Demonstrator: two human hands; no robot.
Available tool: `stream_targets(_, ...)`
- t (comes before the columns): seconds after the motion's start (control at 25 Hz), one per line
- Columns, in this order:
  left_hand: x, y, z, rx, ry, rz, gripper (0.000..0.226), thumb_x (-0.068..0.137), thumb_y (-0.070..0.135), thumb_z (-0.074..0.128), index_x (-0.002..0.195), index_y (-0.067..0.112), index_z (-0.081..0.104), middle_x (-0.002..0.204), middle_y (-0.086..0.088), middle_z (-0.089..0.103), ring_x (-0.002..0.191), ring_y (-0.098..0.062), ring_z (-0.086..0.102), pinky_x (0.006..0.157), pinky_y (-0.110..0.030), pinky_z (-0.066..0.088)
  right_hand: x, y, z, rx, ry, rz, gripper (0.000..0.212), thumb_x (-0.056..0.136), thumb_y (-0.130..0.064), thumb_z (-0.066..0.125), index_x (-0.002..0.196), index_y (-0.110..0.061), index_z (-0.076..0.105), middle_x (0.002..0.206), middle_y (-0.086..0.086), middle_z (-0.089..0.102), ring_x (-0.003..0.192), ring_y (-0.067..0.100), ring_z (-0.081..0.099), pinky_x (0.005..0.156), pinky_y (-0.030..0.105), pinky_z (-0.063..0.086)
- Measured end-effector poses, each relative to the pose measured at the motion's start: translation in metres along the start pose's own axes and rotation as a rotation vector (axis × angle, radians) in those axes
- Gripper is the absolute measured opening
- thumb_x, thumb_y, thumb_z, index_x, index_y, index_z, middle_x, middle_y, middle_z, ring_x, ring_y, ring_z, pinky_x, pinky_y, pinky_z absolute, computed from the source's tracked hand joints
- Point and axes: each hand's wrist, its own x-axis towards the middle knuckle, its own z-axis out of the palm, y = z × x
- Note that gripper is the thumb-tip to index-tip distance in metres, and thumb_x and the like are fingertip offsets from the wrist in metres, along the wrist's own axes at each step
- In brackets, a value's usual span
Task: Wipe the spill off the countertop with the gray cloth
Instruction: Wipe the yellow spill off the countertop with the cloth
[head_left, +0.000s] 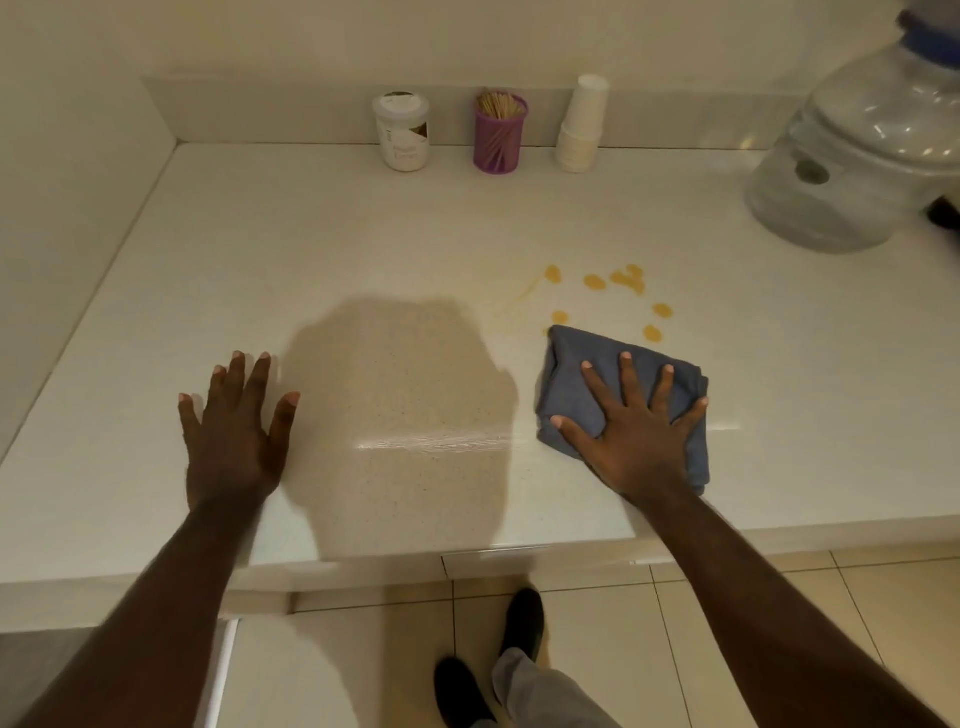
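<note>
Head view of a pale speckled stone countertop (519, 218) with a low upstand along its back edge. The right hand (636, 436) lies palm-down, fingers spread, pressing flat on a folded blue-gray cloth (576, 364) near the front edge, right of centre; the hand is not clenched around the cloth but bears on top of it. The left hand (236, 431) rests flat and released on the bare surface near the front edge, left of centre, grasping nothing. An orange-yellow spill of drops and a thin streak (597, 283) lies just behind the cloth, the nearest drops almost touching its rear edge. Along the back edge stand a white lidded jar (401, 132), a purple toothpick holder (500, 133) and a stack of white paper cups (583, 124). A clear plastic water bottle (862, 156) occupies the back right corner.
</note>
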Motion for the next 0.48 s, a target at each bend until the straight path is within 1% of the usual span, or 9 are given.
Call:
stream_targets(0.16, -0.006, 0.007, -0.003, 0.038, -0.018, 0.032, 0.064, 0.095, 0.062, 0.015, 0.149, 0.027, 0.023, 0.158, -0.01, 0.026, 0.145, -0.031, 0.023, 0.114, -0.06, 0.002, 0.018, 0.024, 0.0, 0.041, -0.058, 0.022, 0.087, 0.072, -0.092, 0.017, 0.148, -0.054, 0.0, 0.166, -0.003, 0.003, 0.149, 0.044, 0.0, 0.105, 0.08, 0.005)
stream_targets(0.28, -0.011, 0.039, -0.002, -0.027, -0.06, 0.022, 0.074, 0.091, 0.068, 0.01, 0.149, 0.026, 0.025, 0.159, -0.009, 0.023, 0.146, -0.03, 0.021, 0.114, -0.061, 0.0, 0.04, 0.04, 0.001, 0.07, -0.055, 0.048, 0.087, 0.071, -0.092, 0.018, 0.148, -0.056, 0.0, 0.166, -0.003, 0.004, 0.148, 0.046, 0.003, 0.103, 0.082, 0.006)
stream_targets(0.36, -0.021, 0.075, 0.006, -0.017, -0.105, 0.102, 0.075, 0.089, 0.07, 0.005, 0.151, 0.031, 0.019, 0.161, -0.003, 0.014, 0.148, -0.024, 0.013, 0.115, -0.059, -0.004, 0.057, 0.04, 0.002, 0.1, -0.061, 0.069, 0.089, 0.07, -0.094, 0.017, 0.148, -0.055, 0.001, 0.166, -0.001, 0.005, 0.147, 0.048, 0.005, 0.102, 0.083, 0.007)
stream_targets(0.44, -0.03, 0.099, 0.014, -0.013, -0.132, 0.15, 0.069, 0.091, 0.069, 0.009, 0.151, 0.036, 0.01, 0.162, 0.002, 0.007, 0.148, -0.019, 0.006, 0.116, -0.057, -0.008, 0.07, 0.024, 0.001, 0.11, -0.075, 0.064, 0.092, 0.069, -0.095, 0.015, 0.149, -0.053, 0.001, 0.166, 0.001, 0.004, 0.147, 0.049, 0.006, 0.102, 0.083, 0.006)
stream_targets(0.48, -0.032, 0.104, 0.015, -0.012, -0.133, 0.149, 0.068, 0.091, 0.068, 0.01, 0.152, 0.037, 0.008, 0.162, 0.002, 0.005, 0.148, -0.018, 0.006, 0.116, -0.057, -0.008, 0.071, 0.013, 0.0, 0.107, -0.094, 0.032, 0.093, 0.068, -0.095, 0.014, 0.149, -0.052, 0.0, 0.166, 0.001, 0.003, 0.147, 0.049, 0.005, 0.102, 0.083, 0.005)
